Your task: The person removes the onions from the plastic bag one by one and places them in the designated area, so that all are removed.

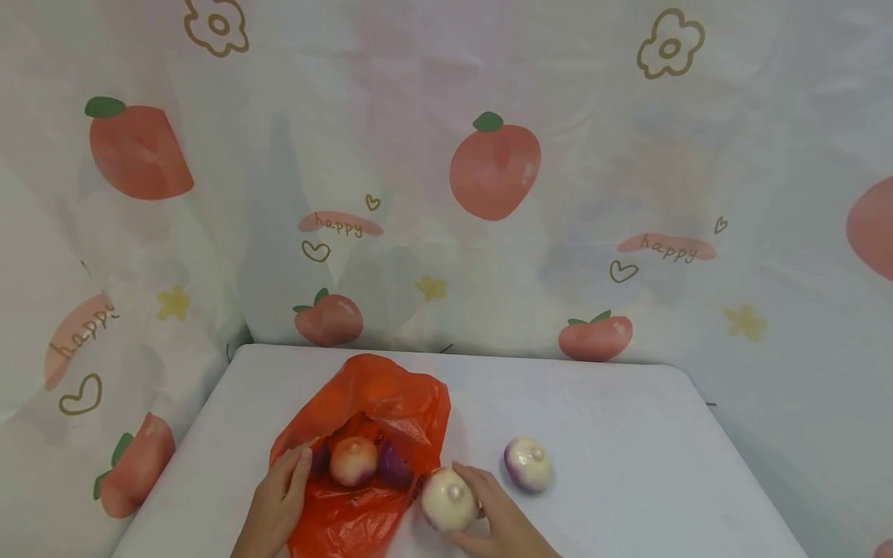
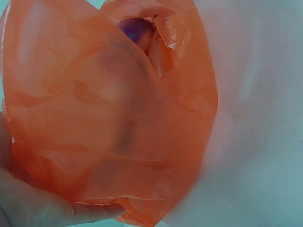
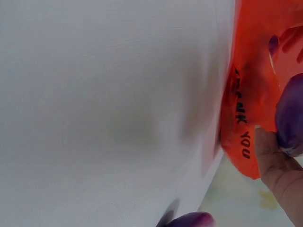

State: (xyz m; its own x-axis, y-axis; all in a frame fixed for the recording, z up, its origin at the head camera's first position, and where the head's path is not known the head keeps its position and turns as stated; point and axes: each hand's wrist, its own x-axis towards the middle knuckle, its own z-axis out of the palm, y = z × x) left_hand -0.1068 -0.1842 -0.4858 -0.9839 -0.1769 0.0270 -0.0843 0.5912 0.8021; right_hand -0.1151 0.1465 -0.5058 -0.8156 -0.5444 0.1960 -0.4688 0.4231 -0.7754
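Note:
A red plastic bag [image 1: 349, 523] lies on the table with its mouth open towards me. My left hand [image 1: 277, 496] holds the left edge of that mouth; the thumb [image 2: 97, 213] lies along the plastic in the left wrist view. Inside the bag sit an onion [image 1: 353, 463] with a pale top and a deep purple onion [image 1: 396, 465]. Just right of the opening, my right hand [image 1: 498, 515] grips a white-and-purple onion [image 1: 449, 500] between thumb and fingers. The right wrist view shows this onion's purple side [image 3: 291, 113] in front of the bag's black lettering.
Another white-and-purple onion [image 1: 529, 465] lies on the white table [image 1: 628, 449], right of the held one. A pale cloth [image 1: 418, 101] printed with fruit, flowers and hearts hangs behind the table and along its sides.

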